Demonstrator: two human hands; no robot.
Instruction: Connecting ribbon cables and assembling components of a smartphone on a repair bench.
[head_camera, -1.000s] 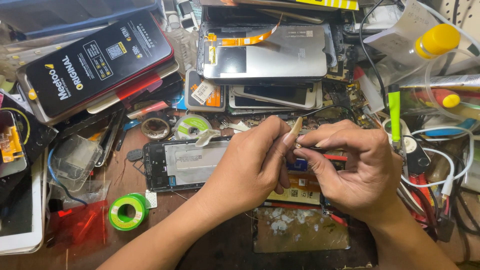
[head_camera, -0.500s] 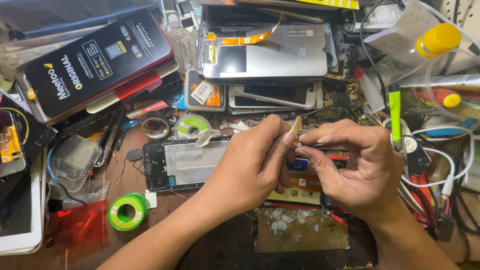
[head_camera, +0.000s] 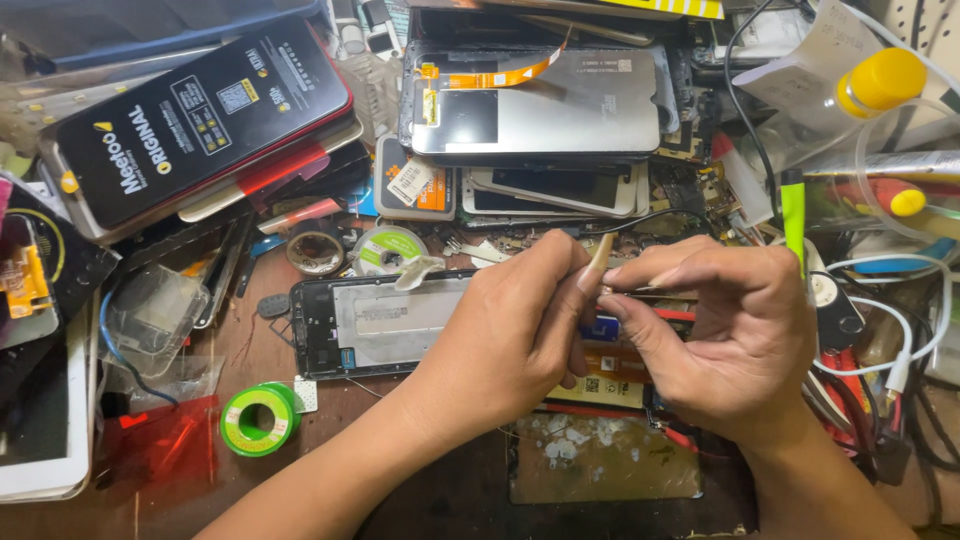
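An opened black phone frame lies flat at the middle of the cluttered bench, its metal inner plate facing up. My left hand hovers over the frame's right end, fingers pinched around a thin pale stick that points up. My right hand meets it from the right, fingertips closed on a small part that I cannot make out. Both hands cover the frame's right end. A small blue piece shows between the palms.
A green roll of tape lies at the front left beside red film. Stacked phone screens and a black box fill the back. A yellow-capped bottle, cables and tools crowd the right. A scuffed mat sits below the hands.
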